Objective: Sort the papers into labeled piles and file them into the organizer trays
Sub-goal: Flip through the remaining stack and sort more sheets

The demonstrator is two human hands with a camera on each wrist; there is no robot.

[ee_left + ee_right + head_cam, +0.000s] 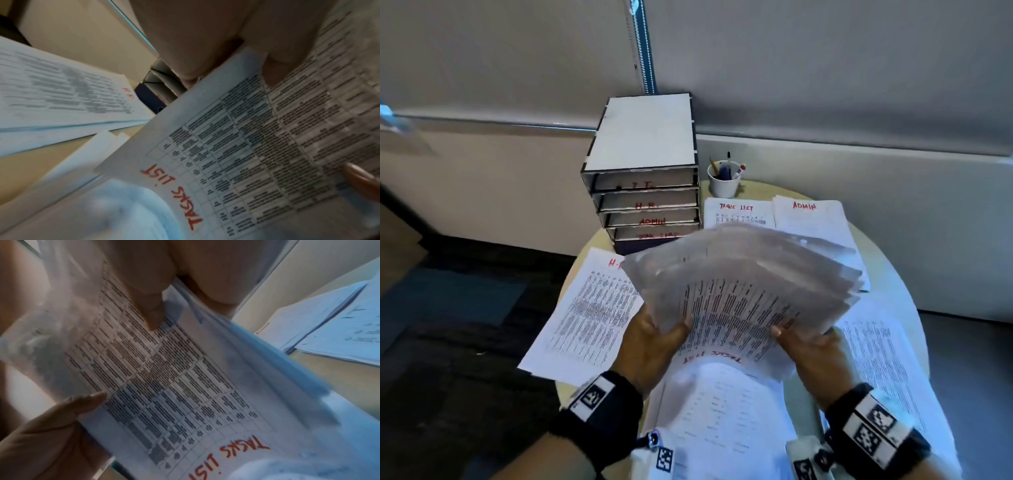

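Both hands hold up a thick stack of printed papers (743, 284) over the round table (893, 267); its near sheet carries a table and red "TASKS LIST" (170, 194), upside down to me. My left hand (654, 339) grips the stack's lower left edge, thumb on the front sheet. On the lower right edge my right hand (811, 346) grips the same stack, thumb (82, 404) in front, fingers (152, 308) behind. The far sheets are fanned and blurred. A grey organizer (647, 171) with trays marked I.T., H.R., ADMIN and a fourth partly hidden stands behind.
Piles lie on the table: H.R. (589, 308) at left, TASKS LIST (739, 214) and ADMIN (811, 219) at the back, another printed pile (876, 363) at right, more sheets (722, 411) nearest me. A white cup of pens (724, 181) stands beside the organizer. Walls close behind.
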